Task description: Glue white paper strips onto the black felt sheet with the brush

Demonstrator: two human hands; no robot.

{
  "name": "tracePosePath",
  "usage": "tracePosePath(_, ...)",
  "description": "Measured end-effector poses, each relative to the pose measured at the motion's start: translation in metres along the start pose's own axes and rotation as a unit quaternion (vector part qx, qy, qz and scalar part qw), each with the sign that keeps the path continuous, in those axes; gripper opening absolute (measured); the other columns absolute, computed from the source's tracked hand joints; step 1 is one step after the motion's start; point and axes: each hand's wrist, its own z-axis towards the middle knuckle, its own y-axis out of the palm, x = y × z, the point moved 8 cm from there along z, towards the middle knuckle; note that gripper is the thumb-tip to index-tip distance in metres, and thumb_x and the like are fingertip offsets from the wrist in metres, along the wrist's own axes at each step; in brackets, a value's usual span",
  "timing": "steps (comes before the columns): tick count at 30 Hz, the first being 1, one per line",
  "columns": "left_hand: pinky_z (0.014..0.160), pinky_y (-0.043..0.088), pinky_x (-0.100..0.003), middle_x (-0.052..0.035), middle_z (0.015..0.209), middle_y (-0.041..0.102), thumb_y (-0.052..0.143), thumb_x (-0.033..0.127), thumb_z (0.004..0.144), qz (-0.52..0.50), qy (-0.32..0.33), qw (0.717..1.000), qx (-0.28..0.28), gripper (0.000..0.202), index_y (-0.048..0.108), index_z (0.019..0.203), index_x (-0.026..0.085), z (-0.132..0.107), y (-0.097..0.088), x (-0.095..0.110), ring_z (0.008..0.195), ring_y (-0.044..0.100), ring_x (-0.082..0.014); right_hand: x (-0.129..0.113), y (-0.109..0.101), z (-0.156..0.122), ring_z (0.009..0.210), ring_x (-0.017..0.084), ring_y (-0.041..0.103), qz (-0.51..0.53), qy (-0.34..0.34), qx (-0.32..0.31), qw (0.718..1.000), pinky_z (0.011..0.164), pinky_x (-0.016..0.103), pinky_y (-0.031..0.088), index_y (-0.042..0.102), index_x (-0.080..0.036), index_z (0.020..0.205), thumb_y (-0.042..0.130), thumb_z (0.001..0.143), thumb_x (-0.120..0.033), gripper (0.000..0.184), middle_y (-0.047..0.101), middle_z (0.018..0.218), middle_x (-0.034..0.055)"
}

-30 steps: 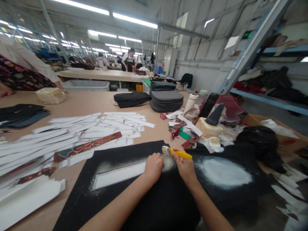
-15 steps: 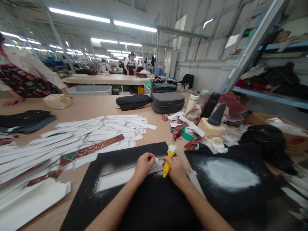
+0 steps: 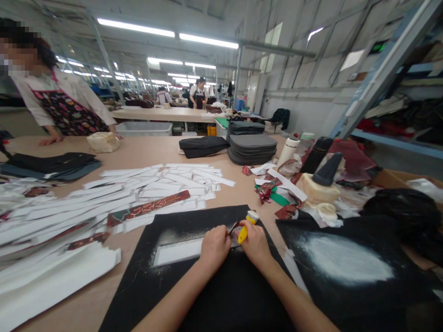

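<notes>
A white strip with a thin grey border [image 3: 178,251] lies flat on a black sheet [image 3: 207,295] in front of me. My left hand [image 3: 215,245] is closed at the right end of this strip, where a small dark-red flap [image 3: 234,227] stands up between my hands. Whether the flap is part of the strip I cannot tell. My right hand [image 3: 256,244] grips a yellow-handled brush [image 3: 243,234], its whitish bristles pointing away from me. The right fingertips also meet near the flap, and what they pinch is partly hidden.
White strips [image 3: 138,193] cover the table's left side, with a red patterned strip [image 3: 148,207] among them. A second black sheet [image 3: 346,258] with a white smear lies right. Behind it stand a cream container with a dark cone [image 3: 320,184] and bottles. Across the table stands a person [image 3: 72,101].
My view has turned slightly left, so the scene sits further right. The dark-red flap now shows between my hands where whitish material was. The brush stays in my right hand, its handle more covered by fingers.
</notes>
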Motion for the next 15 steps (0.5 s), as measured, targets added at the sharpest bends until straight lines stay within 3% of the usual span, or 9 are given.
tracePosePath(4, 0.062, 0.041, -0.027, -0.0002, 0.057, 0.057, 0.056, 0.018, 0.068, -0.104, -0.094, 0.990, 0.005, 0.006, 0.053, 0.062, 0.017, 0.020, -0.018, -0.025, 0.062, 0.057, -0.0164, -0.010, -0.001, -0.008, 0.079, 0.020, 0.055, -0.064, -0.070, 0.045, 0.994, 0.079, 0.032, 0.036, 0.055, -0.016, 0.097, 0.050, 0.083, -0.023, 0.016, 0.062, 0.081, 0.0062)
tracePosePath(8, 0.048, 0.037, -0.019, -0.0019, 0.063, 0.062, 0.055, 0.020, 0.071, -0.241, -0.171, 0.954, 0.041, 0.006, 0.053, 0.070, 0.015, 0.023, -0.063, -0.050, 0.055, 0.058, -0.0119, -0.023, 0.002, -0.013, 0.079, 0.022, 0.054, -0.119, -0.137, 0.059, 0.982, 0.081, 0.036, 0.035, 0.055, -0.015, 0.102, 0.052, 0.083, -0.029, 0.023, 0.061, 0.078, 0.0068)
tracePosePath(11, 0.046, 0.038, -0.017, -0.0013, 0.062, 0.060, 0.059, 0.017, 0.069, -0.327, -0.202, 0.915, 0.117, 0.009, 0.051, 0.067, 0.014, 0.016, -0.120, -0.072, 0.052, 0.057, -0.0093, -0.023, 0.004, -0.017, 0.076, 0.021, 0.055, -0.147, -0.182, 0.080, 0.969, 0.079, 0.036, 0.037, 0.056, -0.016, 0.103, 0.050, 0.084, -0.032, 0.026, 0.061, 0.074, 0.0062)
tracePosePath(15, 0.045, 0.040, -0.018, 0.0002, 0.056, 0.055, 0.057, 0.011, 0.072, -0.393, -0.207, 0.862, 0.243, 0.010, 0.051, 0.064, 0.012, -0.005, -0.221, -0.104, 0.046, 0.052, -0.0074, -0.012, 0.012, -0.022, 0.060, 0.018, 0.054, -0.135, -0.287, 0.167, 0.933, 0.065, 0.033, 0.037, 0.060, -0.022, 0.097, 0.050, 0.082, -0.042, 0.027, 0.058, 0.061, 0.0018)
